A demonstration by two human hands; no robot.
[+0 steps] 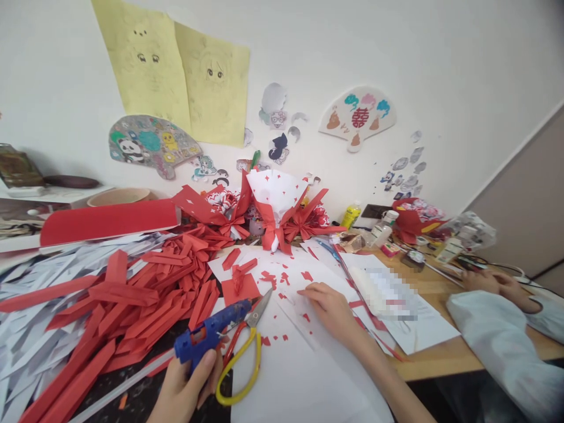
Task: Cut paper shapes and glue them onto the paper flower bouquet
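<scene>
My left hand (194, 379) is closed around the grip of a blue hot glue gun (211, 332), whose nozzle points right. A long clear glue stick (123, 388) comes out of its back end. Scissors (251, 352) with one yellow and one red handle lie right beside the gun and my left fingers. My right hand (330, 308) rests on the white paper (304, 382), palm down, fingers stretched to the left and nothing visible in them. Small red paper scraps (282, 279) are strewn by its fingertips. A red paper square (240, 288) lies beyond the gun.
Folded red paper strips (132, 294) and white strips (39, 305) are heaped on the left. Red-and-white paper bouquets (275, 202) stand against the wall. To the right are printed sheets (423, 329), bottles (383, 226) and another person's hands (497, 285) on the wooden table.
</scene>
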